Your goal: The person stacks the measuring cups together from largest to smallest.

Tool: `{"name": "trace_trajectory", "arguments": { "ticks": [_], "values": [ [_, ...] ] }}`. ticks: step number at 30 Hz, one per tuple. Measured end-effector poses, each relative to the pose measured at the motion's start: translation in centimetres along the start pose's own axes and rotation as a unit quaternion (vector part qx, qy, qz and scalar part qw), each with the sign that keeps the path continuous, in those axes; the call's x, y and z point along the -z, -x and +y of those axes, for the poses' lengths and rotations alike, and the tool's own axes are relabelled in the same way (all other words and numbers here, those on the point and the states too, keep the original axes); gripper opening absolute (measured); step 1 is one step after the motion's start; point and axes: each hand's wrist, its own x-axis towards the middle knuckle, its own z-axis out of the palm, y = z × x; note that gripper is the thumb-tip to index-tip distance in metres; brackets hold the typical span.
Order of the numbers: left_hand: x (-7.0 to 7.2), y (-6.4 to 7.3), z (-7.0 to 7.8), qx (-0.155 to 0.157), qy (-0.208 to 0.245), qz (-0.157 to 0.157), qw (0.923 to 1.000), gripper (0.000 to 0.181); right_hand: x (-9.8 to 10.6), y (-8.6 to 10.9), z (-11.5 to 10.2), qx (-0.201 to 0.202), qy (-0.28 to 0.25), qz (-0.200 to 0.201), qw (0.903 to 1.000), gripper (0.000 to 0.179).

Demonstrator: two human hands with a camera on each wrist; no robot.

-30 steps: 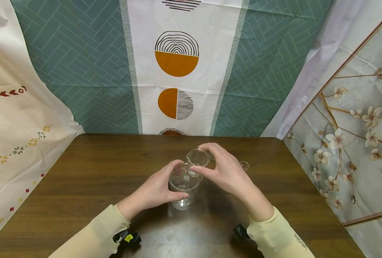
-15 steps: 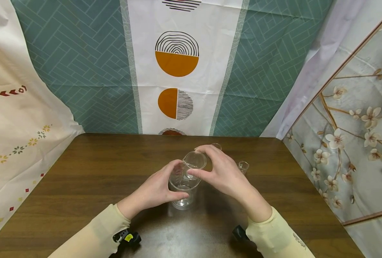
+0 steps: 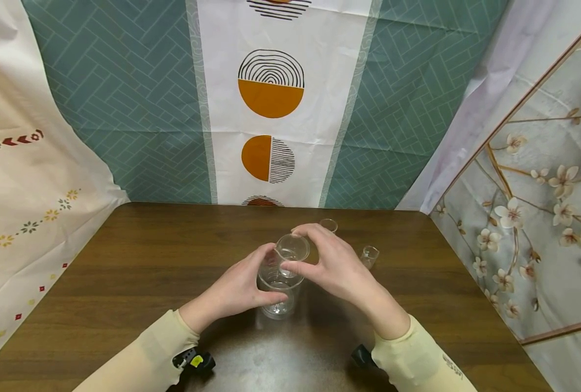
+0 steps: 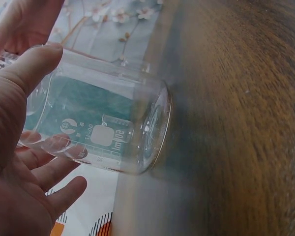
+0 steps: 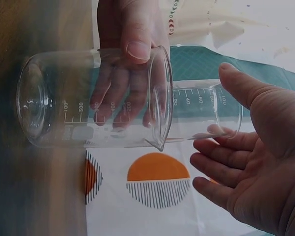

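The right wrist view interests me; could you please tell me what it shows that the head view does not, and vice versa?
Only the right wrist view: the palm of the right hand, and legible scale numbers on the small beaker. Only the head view: two more glass vessels, plus the flowered cloth. Both: the left hand gripping the large beaker, the right hand holding the small beaker, and the patterned cloth behind.

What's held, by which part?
Left hand grips a large clear cylindrical glass beaker near its rim; right hand, a small clear cylindrical glass beaker near its rim.
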Motion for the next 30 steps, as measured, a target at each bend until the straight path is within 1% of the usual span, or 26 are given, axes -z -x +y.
{"name": "trace_trajectory", "arguments": {
  "ticks": [6,12,22,30],
  "values": [
    [-0.05,-0.05,-0.13,-0.008,0.01,-0.001,0.9999,0.096,-0.3,0.02,0.02,-0.001,-0.006,-0.014,0.9999,0.062],
    [0.0,-0.03,-0.16,-0.001,0.016,-0.002,0.9999,0.096,-0.48,0.03,0.06,0.003,-0.009,-0.017,0.9998,0.062],
    [0.01,0.0,-0.09,-0.003,0.01,0.002,0.9999,0.094,-0.76,0.12,0.03,-0.011,-0.007,-0.028,0.9995,0.065],
    [0.01,0.01,-0.02,0.0,0.006,0.004,1.0,0.095,-1.0,0.17,0.18,-0.011,-0.004,-0.033,0.9994,0.065]
  ]
}}
